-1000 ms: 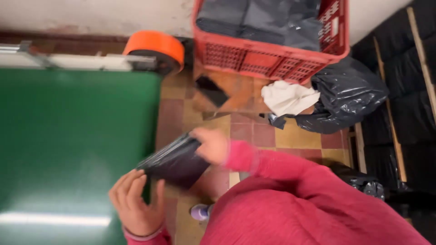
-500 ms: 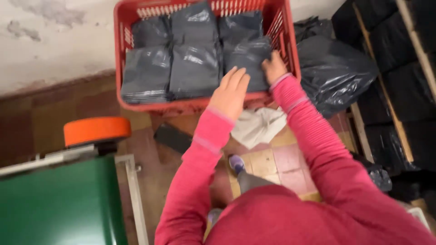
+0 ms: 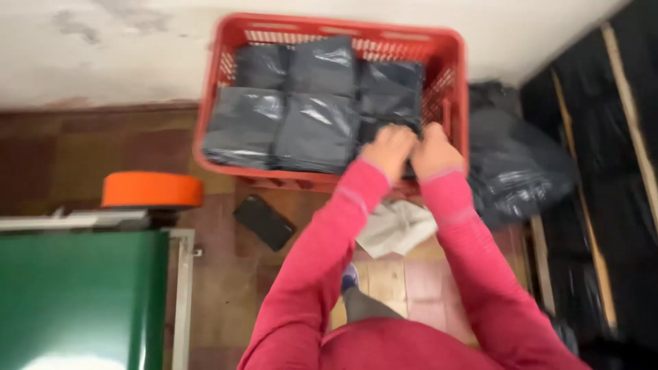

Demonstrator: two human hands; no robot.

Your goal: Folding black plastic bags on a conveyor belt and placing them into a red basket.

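Hands, left hand (image 3: pixel 388 147) and right hand (image 3: pixel 433 149), press grey packets (image 3: pixel 315 113) in red crate (image 3: pixel 449 51).

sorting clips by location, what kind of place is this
Probably a small packing or storage room, not a home: a red plastic crate filled with stacked grey plastic packets, full black bags piled against the wall, and a green worktable on a tiled floor.

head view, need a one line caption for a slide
Both hands, left hand and right hand, press dark grey packets into a red crate on the tiled floor.
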